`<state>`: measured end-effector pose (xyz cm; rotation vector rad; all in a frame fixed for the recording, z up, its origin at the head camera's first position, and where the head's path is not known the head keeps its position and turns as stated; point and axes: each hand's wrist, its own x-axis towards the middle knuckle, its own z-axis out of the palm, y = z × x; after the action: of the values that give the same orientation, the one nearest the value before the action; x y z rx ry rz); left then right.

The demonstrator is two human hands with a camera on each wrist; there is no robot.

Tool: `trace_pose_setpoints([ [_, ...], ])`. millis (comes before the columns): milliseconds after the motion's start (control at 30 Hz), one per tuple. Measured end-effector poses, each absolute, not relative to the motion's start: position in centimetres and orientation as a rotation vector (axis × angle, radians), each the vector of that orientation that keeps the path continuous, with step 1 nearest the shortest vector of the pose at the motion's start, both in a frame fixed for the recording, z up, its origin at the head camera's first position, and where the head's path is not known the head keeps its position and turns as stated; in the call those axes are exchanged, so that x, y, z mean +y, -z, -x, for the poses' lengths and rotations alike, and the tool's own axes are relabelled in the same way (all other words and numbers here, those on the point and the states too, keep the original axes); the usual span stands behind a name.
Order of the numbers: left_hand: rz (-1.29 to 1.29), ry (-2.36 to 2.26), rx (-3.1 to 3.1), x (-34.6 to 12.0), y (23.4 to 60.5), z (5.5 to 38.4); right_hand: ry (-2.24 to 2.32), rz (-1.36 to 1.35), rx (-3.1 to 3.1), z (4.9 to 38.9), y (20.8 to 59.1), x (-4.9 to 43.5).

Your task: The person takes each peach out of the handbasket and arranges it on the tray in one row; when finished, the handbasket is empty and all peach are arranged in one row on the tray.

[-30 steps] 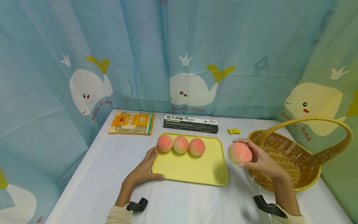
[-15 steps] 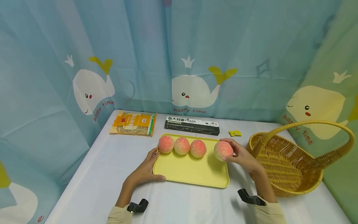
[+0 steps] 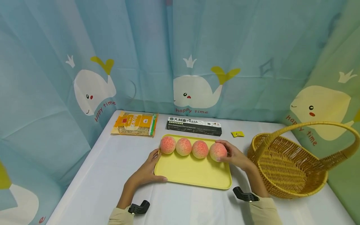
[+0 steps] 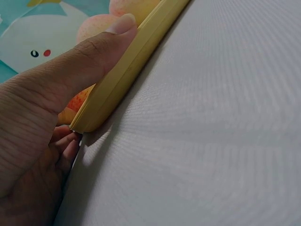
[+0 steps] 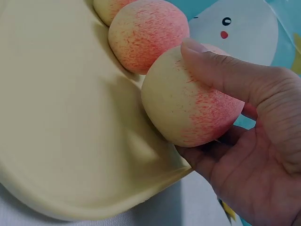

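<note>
A yellow rectangular tray (image 3: 194, 173) lies on the white tablecloth. My left hand (image 3: 147, 170) grips its near left corner; in the left wrist view the thumb (image 4: 94, 56) lies along the tray's rim and the other fingers reach round the corner. My right hand (image 3: 237, 157) holds a pink and cream peach (image 5: 188, 103) between thumb and fingers, low over the tray's far right corner. Three more peaches, among them a left one (image 3: 167, 145), a second (image 3: 184, 147) and a third (image 3: 200, 149), sit in a row along the far rim, left of the held one.
A wicker basket (image 3: 287, 168) with a tall handle stands right of the tray. Behind the tray lie a black pasta box (image 3: 194, 126), an orange food bag (image 3: 135, 124) and a small yellow packet (image 3: 237, 134). A whale-print curtain (image 3: 140, 62) hangs around the table.
My right hand has carried the peach leftward from beside the basket and down to the row's right end. The left hand has kept its hold on the tray.
</note>
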<state>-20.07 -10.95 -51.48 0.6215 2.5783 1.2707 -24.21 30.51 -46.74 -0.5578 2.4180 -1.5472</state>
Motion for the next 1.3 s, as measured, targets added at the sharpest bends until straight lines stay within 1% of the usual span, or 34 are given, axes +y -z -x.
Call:
trace_pose_setpoints([
  [367,-0.607,-1.275,2.578,-10.8,51.1,20.0,1.57,0.613,2.356,24.7,47.0,30.4],
  [1300,-0.597,-1.286,2.572,-10.8,51.3,20.0,1.379,0.456,2.58,23.6,46.6,30.0],
])
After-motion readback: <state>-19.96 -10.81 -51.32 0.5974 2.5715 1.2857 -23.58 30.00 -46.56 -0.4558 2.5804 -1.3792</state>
